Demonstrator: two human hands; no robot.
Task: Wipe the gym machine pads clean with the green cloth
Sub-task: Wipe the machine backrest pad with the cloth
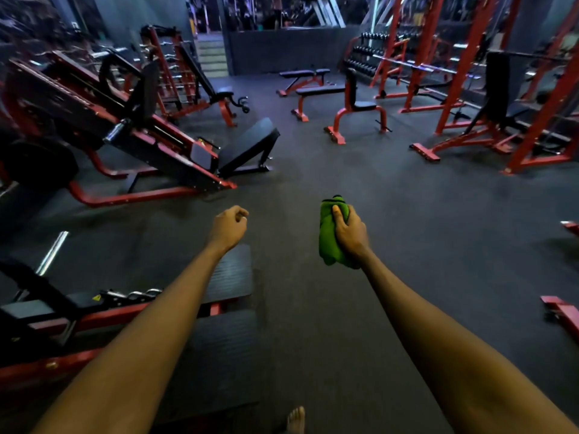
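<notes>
My right hand (349, 234) grips the bunched green cloth (328, 245), fingers and thumb wrapped round it, out above the dark floor (313, 170). My left hand (228, 227) is level with it, fingers curled in, apparently on nothing. The leg machine's black pad (247, 145) sits well ahead, to the left.

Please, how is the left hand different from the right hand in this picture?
The right hand grips the green cloth; the left hand holds nothing. The left hand's fingers curl into a fist, while the right hand's fingers wrap round the cloth. Both reach forward above the dark floor.
</notes>
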